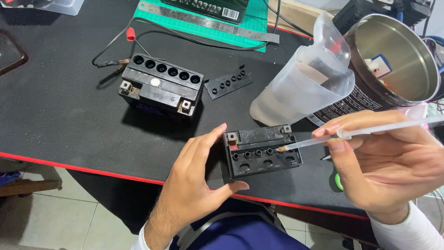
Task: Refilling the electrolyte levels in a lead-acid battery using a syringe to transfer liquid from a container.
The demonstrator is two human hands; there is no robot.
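Note:
A small black battery (pixel 261 150) with a row of open filler holes stands near the front edge of the black mat. My left hand (pixel 196 178) cups its left side, thumb at the front corner and fingers along the back. In my right hand (pixel 384 159) is a clear plastic syringe (pixel 365 131), pinched between thumb and fingers. Its thin tip touches a filler hole near the right end of the battery's row.
A larger black battery (pixel 161 85) with open holes sits further back, a black cap strip (pixel 228 84) beside it. A translucent jug (pixel 305 85) and an open metal tin (pixel 393 60) stand at the right. Red-clip wires (pixel 131 34), a steel ruler (pixel 208 21) and a green cutting mat (pixel 256 23) lie behind.

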